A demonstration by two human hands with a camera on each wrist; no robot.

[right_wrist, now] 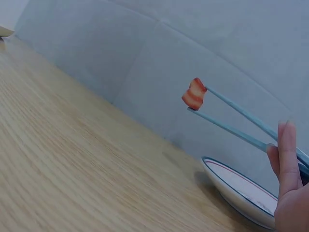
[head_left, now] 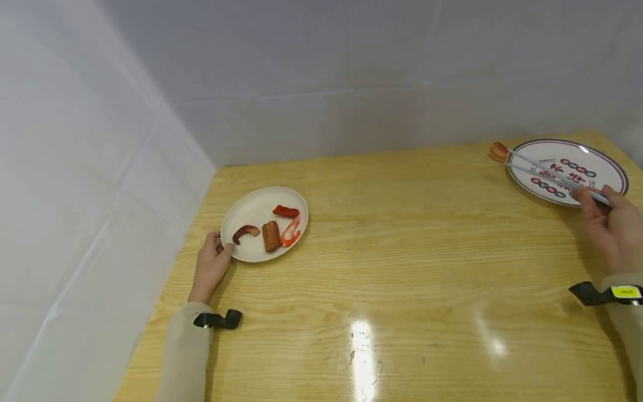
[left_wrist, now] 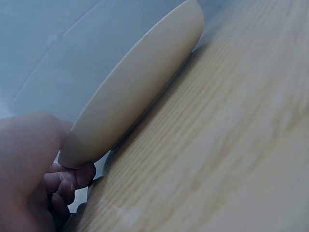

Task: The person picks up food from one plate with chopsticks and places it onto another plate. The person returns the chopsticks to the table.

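My left hand (head_left: 211, 265) grips the near-left rim of a cream plate (head_left: 251, 209), thumb over the edge and fingers underneath. On that plate lie a curved dark-red piece (head_left: 246, 232), a brown ridged block (head_left: 271, 237), a red strip (head_left: 286, 211) and a red-and-white looped piece (head_left: 288, 242). At the far right my right hand (head_left: 620, 229) holds a pair of pale blue-grey chopsticks (right_wrist: 231, 129). Between their tips a small reddish-brown striped food piece (right_wrist: 194, 94) is pinched, up off the table and just left of a patterned white plate (head_left: 608, 162).
The patterned plate, with red characters and linked rings, stands near the back-right table edge, under the chopsticks. A light wood table (head_left: 382, 240) stretches between the two plates. White sheeting (head_left: 301, 72) closes off the back and left sides.
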